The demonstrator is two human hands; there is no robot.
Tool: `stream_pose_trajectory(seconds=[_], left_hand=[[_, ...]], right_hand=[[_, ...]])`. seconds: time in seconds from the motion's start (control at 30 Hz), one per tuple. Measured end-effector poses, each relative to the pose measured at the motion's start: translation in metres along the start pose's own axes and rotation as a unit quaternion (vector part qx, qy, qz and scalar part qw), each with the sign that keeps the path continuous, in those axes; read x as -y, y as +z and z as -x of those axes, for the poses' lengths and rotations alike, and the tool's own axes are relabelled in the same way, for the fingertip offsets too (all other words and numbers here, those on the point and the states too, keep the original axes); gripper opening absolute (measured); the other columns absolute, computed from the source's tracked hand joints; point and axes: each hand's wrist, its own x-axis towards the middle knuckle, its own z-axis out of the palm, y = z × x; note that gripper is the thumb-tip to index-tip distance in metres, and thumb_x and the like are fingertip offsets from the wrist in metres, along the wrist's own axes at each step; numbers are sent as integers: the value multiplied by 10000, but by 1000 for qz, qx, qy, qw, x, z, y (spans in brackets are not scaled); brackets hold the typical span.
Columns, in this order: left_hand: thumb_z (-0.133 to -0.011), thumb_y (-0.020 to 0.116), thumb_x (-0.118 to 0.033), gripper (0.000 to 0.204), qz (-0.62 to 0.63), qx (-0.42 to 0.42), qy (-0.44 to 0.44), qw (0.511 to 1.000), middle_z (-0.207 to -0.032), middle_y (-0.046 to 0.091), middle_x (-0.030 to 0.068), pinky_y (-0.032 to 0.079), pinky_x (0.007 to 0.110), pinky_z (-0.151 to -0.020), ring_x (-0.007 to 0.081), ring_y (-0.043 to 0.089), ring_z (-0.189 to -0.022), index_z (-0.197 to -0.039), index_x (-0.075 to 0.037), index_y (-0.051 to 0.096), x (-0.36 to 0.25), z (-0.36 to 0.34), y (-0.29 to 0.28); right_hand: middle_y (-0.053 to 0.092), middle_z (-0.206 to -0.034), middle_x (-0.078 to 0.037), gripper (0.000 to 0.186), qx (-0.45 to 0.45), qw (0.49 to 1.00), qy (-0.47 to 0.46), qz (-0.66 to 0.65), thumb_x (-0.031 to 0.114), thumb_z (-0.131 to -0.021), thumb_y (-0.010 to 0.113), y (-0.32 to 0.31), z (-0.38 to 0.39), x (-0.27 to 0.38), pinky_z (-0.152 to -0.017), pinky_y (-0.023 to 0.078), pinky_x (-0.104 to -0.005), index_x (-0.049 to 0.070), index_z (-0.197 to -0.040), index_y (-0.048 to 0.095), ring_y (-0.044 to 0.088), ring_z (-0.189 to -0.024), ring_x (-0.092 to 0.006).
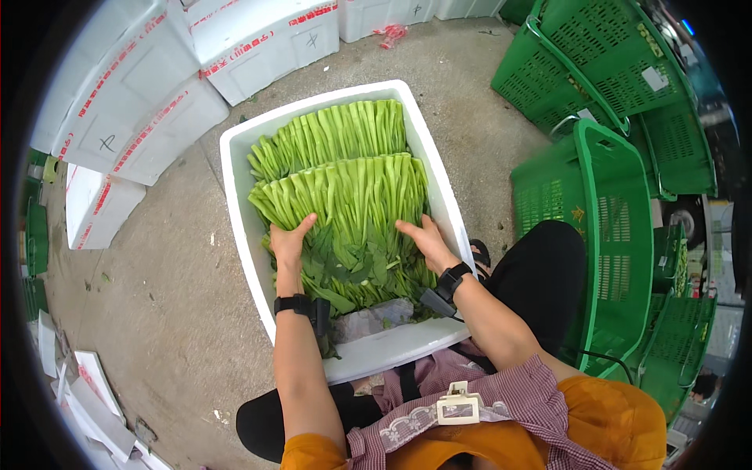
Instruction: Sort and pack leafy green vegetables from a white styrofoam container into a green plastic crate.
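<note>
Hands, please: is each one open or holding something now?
Left hand: at left edge of leafy greens, thumb spread; grip unclear.
Right hand: at their right edge, thumb spread; grip unclear.

Two rows of greens fill a box (460, 205) before a seated person, the near row (352, 192) between the left hand (288, 239) and the right hand (429, 243), the far row (337, 129) just behind it. Stacked boxes (157, 117) stand to the left, more boxes (266, 59) beyond; at lower left lie loose slabs (94, 415). A crate (552, 184) stands beside the right knee (552, 251), with stacked crates (677, 149) farther right.
</note>
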Motion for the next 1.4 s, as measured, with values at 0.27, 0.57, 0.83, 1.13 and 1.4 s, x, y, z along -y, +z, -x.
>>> stream_pose_trajectory(seconds=[0.27,0.57,0.83,1.13,1.4], left_hand=[[-587,885,-194,999,52,3,4,999,-1271,442,204,382,345,-990,293,465,-1154,-1334,66,275,-6,7,19],[-566,897,-216,950,-96,-73,-6,993,-1260,488,200,427,337,-936,280,509,-1111,-1270,97,342,-6,14,16],[-628,840,-53,833,44,-14,5,999,-1216,517,139,440,324,-938,246,521,-1090,-1295,13,347,-13,24,26],[-710,801,-150,720,86,6,-127,988,-1152,568,180,494,361,-868,265,578,-1017,-1266,59,393,-42,25,6],[-739,785,-274,904,204,8,-222,953,-1314,421,238,467,436,-935,335,480,-1167,-1377,55,235,-41,45,-5]], right_hand=[[324,-1387,-290,941,15,967,-88,238,349,-721,738,-15,-10,-7,-1045,322,-368,-115,-1371,240,342,-1291,-364],[470,-1270,-234,851,36,992,-100,-72,313,-742,754,-7,-6,5,-967,409,-325,-124,-1313,300,485,-1167,-296],[489,-1238,-248,947,-4,980,-188,69,281,-637,838,-1,-8,3,-976,403,-344,-117,-1294,284,492,-1158,-305],[562,-1119,-247,876,-13,989,-121,79,394,-598,843,-6,13,42,-924,432,-379,-112,-1155,395,566,-1038,-351],[286,-1403,-307,1148,113,989,-13,-98,472,-692,767,-29,10,37,-1046,322,-370,-111,-1411,87,328,-1309,-340]])
